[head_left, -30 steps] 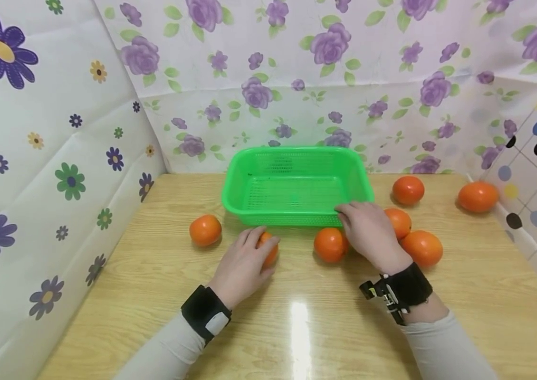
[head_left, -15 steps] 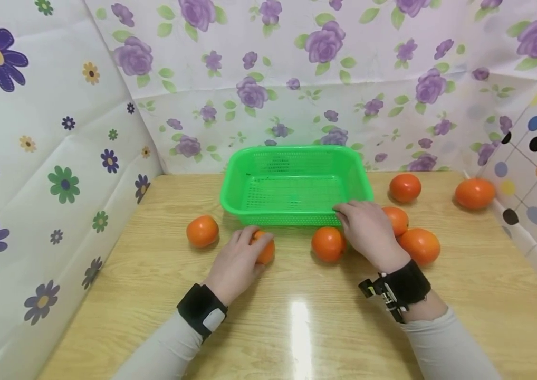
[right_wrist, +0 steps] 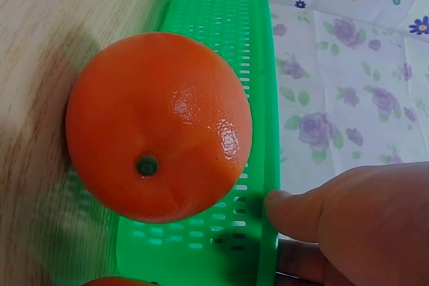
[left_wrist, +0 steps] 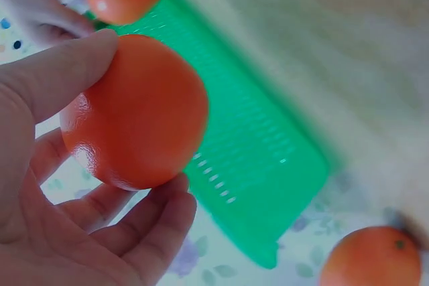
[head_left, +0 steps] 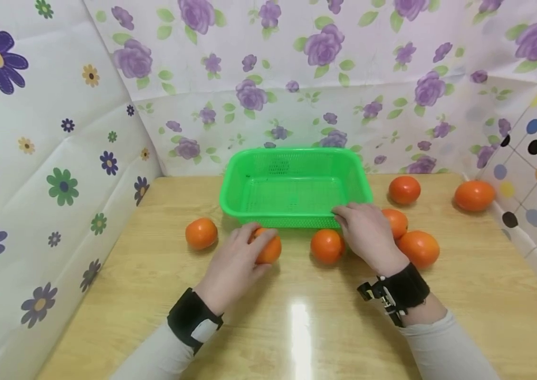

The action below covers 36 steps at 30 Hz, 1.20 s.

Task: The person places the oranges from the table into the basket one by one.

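L grip [head_left: 232,264] holds orng fruit [head_left: 270,250], R grip [head_left: 368,232] pinches grn bskt rim [head_left: 287,215].

basket [head_left: 292,194] on table [head_left: 254,332]; sheet [head_left: 287,74] behind; fruits [head_left: 327,246] before and right

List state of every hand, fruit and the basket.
Held fruit: gripped; lift unclear
Left hand: gripping held fruit
Green basket: upright, no fruit inside
Right hand: gripping basket's near rim
Leftmost fruit: on table
Center fruit: on table
Front-right fruit: on table
Middle-right fruit: on table, partly hidden
Back fruit: on table
Far-right fruit: on table
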### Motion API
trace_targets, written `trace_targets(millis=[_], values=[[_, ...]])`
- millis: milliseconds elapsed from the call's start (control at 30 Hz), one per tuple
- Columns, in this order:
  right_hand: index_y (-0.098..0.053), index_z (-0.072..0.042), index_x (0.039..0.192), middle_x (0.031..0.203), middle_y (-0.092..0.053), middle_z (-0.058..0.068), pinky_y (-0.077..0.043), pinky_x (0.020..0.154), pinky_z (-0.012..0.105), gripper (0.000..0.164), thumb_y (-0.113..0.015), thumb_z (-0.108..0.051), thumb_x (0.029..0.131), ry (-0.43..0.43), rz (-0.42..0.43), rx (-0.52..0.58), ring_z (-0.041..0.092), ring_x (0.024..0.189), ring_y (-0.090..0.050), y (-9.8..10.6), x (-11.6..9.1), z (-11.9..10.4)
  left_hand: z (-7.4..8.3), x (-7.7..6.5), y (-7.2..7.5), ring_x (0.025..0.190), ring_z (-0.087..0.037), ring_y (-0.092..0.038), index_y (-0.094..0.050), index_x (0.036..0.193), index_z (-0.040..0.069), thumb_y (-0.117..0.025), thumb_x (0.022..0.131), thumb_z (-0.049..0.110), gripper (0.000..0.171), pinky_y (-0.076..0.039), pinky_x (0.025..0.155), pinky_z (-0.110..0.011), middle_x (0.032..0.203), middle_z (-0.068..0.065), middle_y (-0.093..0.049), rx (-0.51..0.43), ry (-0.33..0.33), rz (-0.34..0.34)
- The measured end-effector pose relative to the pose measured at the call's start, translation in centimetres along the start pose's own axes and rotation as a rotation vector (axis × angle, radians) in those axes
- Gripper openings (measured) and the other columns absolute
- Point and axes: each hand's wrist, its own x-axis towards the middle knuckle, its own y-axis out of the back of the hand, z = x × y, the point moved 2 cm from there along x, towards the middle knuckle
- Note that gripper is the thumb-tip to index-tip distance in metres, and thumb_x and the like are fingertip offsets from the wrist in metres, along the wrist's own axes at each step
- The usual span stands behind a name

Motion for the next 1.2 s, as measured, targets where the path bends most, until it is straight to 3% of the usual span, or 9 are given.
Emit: trace_targets(millis=[167, 433, 833, 1200], values=[[-0.078, -0.003, 0.131, 0.112, -0.078, 0.017, -0.054, 0.096, 0.059, 0.026, -0.070, -0.012, 0.108, 0.001, 0.000, -0.006, 0.042, 0.101, -0.071, 0.0, -0.2, 0.0, 0.4, 0.9, 1.8, 0.121, -0.043, -0.065, -0.067, 0.147, 0.015, -0.100, 0.085, 0.022, 0.070, -0.056, 0.104, -0.055, 0.142, -0.020, -0.062, 0.025, -0.014, 0.045], [-0.078, -0.003, 0.130, 0.113, -0.078, 0.017, -0.054, 0.095, 0.058, 0.025, -0.071, -0.011, 0.107, 0.013, 0.017, -0.013, 0.041, 0.102, -0.072, -0.1, -0.3, 0.2, -0.7, 3.8, 3.1, 0.119, -0.041, -0.068, -0.063, 0.152, 0.015, -0.099, 0.087, 0.026, 0.074, -0.060, 0.099, -0.055, 0.144, -0.021, -0.061, 0.021, 0.042, 0.100], [-0.079, -0.002, 0.128, 0.111, -0.078, 0.017, -0.054, 0.096, 0.059, 0.024, -0.072, -0.011, 0.106, 0.014, 0.018, -0.013, 0.042, 0.101, -0.072, -0.2, -0.5, -0.1, -4.0, 7.7, 2.8, 0.120, -0.042, -0.066, -0.061, 0.156, 0.015, -0.095, 0.091, 0.028, 0.074, -0.059, 0.102, -0.056, 0.144, -0.022, -0.060, 0.003, 0.166, 0.073], [-0.079, -0.003, 0.129, 0.110, -0.078, 0.016, -0.054, 0.096, 0.058, 0.025, -0.072, -0.011, 0.107, 0.013, 0.019, -0.010, 0.041, 0.100, -0.071, 0.0, -0.2, -0.2, -5.1, 9.9, 2.3, 0.120, -0.042, -0.066, -0.059, 0.158, 0.016, -0.093, 0.093, 0.030, 0.075, -0.057, 0.103, -0.056, 0.145, -0.022, -0.060, 0.019, 0.210, 0.028]])
